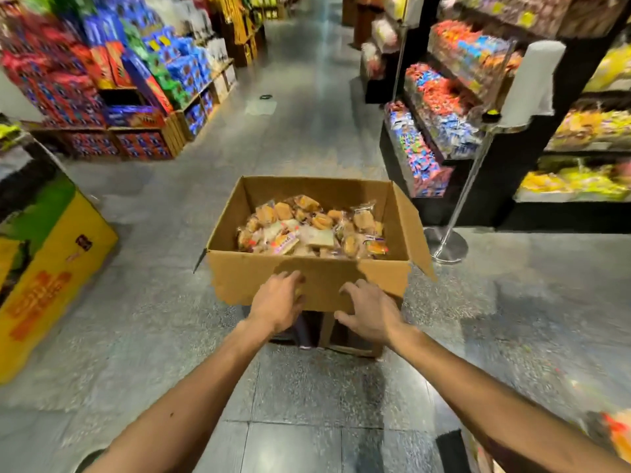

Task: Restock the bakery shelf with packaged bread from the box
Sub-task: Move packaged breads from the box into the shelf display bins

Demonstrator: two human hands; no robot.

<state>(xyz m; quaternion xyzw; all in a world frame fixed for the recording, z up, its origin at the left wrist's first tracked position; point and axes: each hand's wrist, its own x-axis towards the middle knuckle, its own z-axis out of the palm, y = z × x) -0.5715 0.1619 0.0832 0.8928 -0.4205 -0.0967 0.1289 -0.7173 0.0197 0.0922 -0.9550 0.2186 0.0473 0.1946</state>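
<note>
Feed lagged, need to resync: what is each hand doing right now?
Left hand: open, fingers against near wall of the box, holding nothing.
Right hand: open, fingers spread and bent at the same wall, holding nothing.

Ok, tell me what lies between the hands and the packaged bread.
Head view: only the box's near wall. The left hand and right hand are outside it, the packaged bread inside.

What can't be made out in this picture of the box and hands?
Head view:
- Whether the left hand and right hand touch the cardboard box: motion blur.
- What the box stands on: hidden by its near wall and both hands.
- Labels on the bread packets: too small, blurred.
- Goods at the lower right corner: cut off by the edge.
</note>
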